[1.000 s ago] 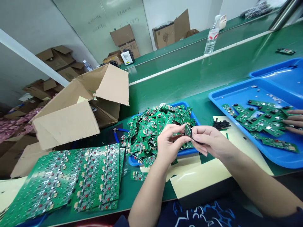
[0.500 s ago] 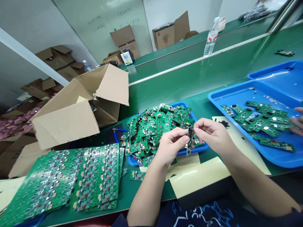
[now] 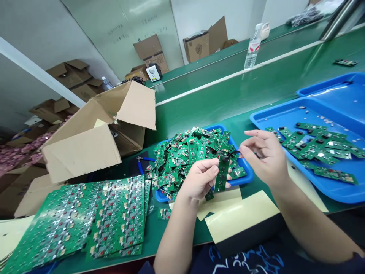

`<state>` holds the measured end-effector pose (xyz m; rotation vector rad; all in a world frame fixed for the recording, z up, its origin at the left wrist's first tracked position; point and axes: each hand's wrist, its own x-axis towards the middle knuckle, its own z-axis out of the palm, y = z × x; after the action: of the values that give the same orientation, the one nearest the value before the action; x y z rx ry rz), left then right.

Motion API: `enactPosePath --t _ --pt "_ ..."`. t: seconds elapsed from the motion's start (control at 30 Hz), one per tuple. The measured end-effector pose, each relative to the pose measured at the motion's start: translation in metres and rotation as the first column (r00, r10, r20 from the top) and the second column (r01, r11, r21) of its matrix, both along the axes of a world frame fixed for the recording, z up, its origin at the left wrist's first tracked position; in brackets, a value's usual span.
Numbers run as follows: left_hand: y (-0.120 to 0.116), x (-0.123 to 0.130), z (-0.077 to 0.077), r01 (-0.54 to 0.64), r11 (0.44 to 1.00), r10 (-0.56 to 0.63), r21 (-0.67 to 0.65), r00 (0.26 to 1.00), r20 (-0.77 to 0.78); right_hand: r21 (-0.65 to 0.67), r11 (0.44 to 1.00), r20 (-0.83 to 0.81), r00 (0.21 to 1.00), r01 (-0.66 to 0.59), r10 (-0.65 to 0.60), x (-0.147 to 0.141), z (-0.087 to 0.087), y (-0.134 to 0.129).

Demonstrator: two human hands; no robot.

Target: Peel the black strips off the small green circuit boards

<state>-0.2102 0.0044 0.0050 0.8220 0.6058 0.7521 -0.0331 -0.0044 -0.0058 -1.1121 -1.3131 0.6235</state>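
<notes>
My left hand (image 3: 201,177) is closed on a small green circuit board (image 3: 221,176), pinched between thumb and fingers with its face turned toward me. Across the board's upper end lies a thin black strip (image 3: 234,152), stretching off to the right. My right hand (image 3: 265,156) pinches the far end of that strip between thumb and index finger, its other fingers loosely bent. Just behind both hands, a blue tray (image 3: 248,177) is heaped with loose circuit boards (image 3: 182,158).
Large uncut circuit-board panels (image 3: 114,217) are stacked at left, near an open cardboard box (image 3: 82,148). Blue-handled pliers (image 3: 140,165) lie by the heap. A second blue tray (image 3: 336,196) at right holds more boards. Backing paper (image 3: 242,215) lies before me; a water bottle (image 3: 253,47) stands behind.
The board has turned from edge-on to face me. My right hand has moved right, and the black strip now shows between it and the board. Another person's hand has left the right edge.
</notes>
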Motion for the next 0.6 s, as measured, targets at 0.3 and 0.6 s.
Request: enactPosePath --t 0.3,0.6 --pt "0.002 0.0022 0.0004 -0.072 0.97 0.094 0.23 0.992 -0.085 -0.149 0.961 -0.126 0.969 -0.232 0.214 -0.0005 -0.0003 -0.0045" --pt "0.0026 0.0022 0.0002 -0.068 0.916 0.149 0.397 0.973 -0.178 -0.25 0.93 -0.162 0.959 -0.269 0.233 -0.0003 0.0084 -0.0015"
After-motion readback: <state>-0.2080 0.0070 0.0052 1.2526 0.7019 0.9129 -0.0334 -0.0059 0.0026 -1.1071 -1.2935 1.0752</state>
